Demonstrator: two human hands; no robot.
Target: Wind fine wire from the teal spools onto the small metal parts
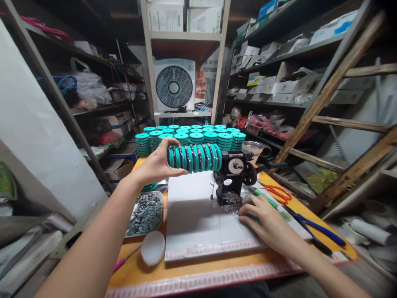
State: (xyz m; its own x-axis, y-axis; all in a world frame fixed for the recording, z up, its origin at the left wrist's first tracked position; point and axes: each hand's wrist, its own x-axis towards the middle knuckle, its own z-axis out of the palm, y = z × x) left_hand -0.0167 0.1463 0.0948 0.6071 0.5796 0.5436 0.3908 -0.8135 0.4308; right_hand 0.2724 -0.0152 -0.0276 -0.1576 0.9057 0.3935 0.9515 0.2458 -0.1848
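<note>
A row of teal bobbins point(198, 158) with dark gaps between their discs sits sideways on a black hand-cranked winding machine point(232, 174) with a round dial. Around the row's left end my left hand point(164, 161) is closed, thumb below and fingers over the top. My right hand point(260, 213) rests low on the white board point(192, 223), fingers curled beside a heap of tiny metal pieces point(231, 203) at the machine's foot. Whatever its fingertips hold is too small to make out. Several stacks of teal bobbins point(196, 136) stand behind.
On the left are a tray of screws point(145, 213), a white round lid-like piece point(153, 248) and a pink-handled tool point(119, 265). Orange-handled scissors point(279, 193) and blue-handled pliers point(322, 229) lie right. A mug point(252, 147), fan point(174, 86) and wooden ladder point(325, 91) stand beyond.
</note>
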